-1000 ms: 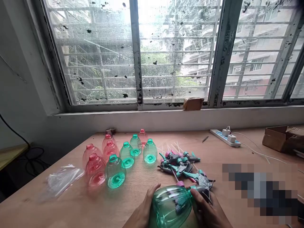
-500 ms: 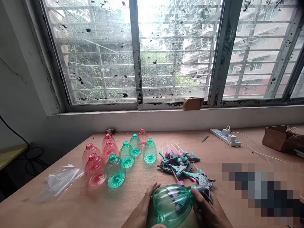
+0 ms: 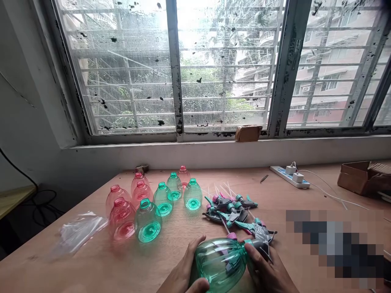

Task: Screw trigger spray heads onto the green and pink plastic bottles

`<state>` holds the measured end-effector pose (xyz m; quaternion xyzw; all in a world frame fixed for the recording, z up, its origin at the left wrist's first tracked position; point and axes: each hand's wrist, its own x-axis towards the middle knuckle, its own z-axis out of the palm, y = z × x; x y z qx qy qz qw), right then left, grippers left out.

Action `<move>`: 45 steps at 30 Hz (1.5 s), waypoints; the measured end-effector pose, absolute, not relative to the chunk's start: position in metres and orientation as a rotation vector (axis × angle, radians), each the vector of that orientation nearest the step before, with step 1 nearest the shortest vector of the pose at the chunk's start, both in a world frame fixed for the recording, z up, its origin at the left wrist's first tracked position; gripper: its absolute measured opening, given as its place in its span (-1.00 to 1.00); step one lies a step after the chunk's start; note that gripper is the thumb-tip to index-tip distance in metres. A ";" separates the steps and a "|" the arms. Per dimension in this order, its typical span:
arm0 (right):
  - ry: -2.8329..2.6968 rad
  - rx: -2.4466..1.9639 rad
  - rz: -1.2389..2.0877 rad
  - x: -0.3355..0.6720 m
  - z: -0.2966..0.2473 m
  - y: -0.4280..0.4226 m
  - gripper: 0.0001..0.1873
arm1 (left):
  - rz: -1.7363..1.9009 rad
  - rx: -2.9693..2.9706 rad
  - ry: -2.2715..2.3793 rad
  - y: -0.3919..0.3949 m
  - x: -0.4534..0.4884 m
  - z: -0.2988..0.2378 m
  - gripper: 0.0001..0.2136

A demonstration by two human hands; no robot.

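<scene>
I have my left hand [image 3: 185, 266] wrapped around the body of a green bottle [image 3: 214, 264], tipped on its side low in front of me, its neck pointing right. My right hand [image 3: 269, 269] grips a grey spray head [image 3: 258, 243] at that neck; my fingers cover the joint, so I can't fairly judge how tight it sits. Just beyond, loose sprayers [image 3: 232, 209] lie heaped on the tabletop [image 3: 100, 268], right of the standing red and green bottles [image 3: 148, 224].
</scene>
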<state>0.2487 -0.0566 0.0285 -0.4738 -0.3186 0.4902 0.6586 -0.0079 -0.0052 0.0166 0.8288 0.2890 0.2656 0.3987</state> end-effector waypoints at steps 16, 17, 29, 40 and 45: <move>-0.703 -1.074 1.074 0.249 0.032 -0.057 -0.42 | 0.667 2.098 0.753 -0.013 -0.005 0.032 -0.24; -0.696 -1.066 1.065 0.249 0.032 -0.057 -0.42 | 0.664 2.098 0.770 -0.012 -0.005 0.029 -0.21; -0.709 -1.069 1.093 0.250 0.032 -0.058 -0.44 | 0.638 2.100 0.778 -0.002 -0.005 0.007 -0.04; -0.786 -1.102 1.100 0.254 0.024 -0.057 -0.42 | 0.625 2.099 0.919 -0.001 0.000 0.000 -0.17; -0.713 -1.081 1.093 0.252 0.025 -0.057 -0.41 | 0.641 2.099 0.827 -0.004 -0.003 0.008 0.02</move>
